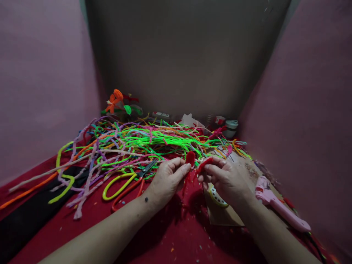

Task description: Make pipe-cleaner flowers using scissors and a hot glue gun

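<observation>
My left hand [170, 178] is closed, thumb against fingers, on a red pipe cleaner piece [190, 157] whose rounded top stands above the thumb. Thin red strands hang below it. Opposite, my right hand [224, 176] pinches another red fuzzy length [205, 163], bent over at its tip. Whether the two red parts are joined cannot be made out. Scissors [137, 179] with one yellow and one red handle lie left of my left hand, blades pointing toward the pile. Under my right hand is a yellow-rimmed item with black dots [218, 197], partly hidden.
A tangled heap of colourful pipe cleaners [154, 141] spreads behind my hands. Orange pipe-cleaner flowers [114, 101] stand at the back left. On the right lie a pink glue gun [280, 209] and cardboard [224, 216]. A lidded cup [231, 128] stands by the wall. Scraps dot the red cloth [165, 238].
</observation>
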Motion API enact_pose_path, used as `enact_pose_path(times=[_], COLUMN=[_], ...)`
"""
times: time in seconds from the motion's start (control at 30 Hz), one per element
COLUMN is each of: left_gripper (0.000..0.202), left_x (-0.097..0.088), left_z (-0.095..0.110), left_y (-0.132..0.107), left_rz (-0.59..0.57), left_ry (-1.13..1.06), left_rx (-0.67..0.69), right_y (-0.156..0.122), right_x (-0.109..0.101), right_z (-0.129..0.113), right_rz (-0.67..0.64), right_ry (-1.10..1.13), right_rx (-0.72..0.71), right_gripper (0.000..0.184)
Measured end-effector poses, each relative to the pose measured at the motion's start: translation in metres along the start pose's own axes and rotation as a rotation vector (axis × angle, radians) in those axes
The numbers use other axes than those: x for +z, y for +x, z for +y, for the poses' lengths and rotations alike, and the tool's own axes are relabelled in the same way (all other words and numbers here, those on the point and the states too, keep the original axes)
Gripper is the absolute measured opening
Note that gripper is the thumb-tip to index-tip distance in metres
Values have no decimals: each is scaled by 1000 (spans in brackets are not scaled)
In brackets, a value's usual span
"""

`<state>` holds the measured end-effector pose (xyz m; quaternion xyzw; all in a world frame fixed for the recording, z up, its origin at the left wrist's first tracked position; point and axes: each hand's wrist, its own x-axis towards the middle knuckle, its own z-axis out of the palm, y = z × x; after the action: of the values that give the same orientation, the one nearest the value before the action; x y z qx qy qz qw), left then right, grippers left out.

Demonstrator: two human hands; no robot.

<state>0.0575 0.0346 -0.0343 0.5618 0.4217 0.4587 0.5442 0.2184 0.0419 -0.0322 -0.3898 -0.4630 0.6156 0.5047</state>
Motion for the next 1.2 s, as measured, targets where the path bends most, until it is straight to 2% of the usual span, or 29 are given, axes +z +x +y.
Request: enact_pose_path(times=[0.17,0.3,0.5,0.7,0.93,1.2], left_gripper=[24,23,23,23,23,22], left_x=[1,3,4,2,3,4], left_z=[-1,1,0,-1,1,0], left_y=[-2,-3,-2,-2,-2,-3], left_rz=[-8,-2,1,12,32,40], left_ry=[43,89,90,89,107,81], left_rx=[-10,-5,-12,-10,-25,-9], right_y=[0,-4,-8,-10,-6,-10], right_x=[-2,0,7,4,-3,-1], right_z=[3,6,4,2,11,11], right_rz=[95,130,56,8,-67,26], right_ry=[-114,-133,152,276,235,155], right_rx=[-90,-92,95,193,107,61], right_gripper=[11,17,20,11,18,18])
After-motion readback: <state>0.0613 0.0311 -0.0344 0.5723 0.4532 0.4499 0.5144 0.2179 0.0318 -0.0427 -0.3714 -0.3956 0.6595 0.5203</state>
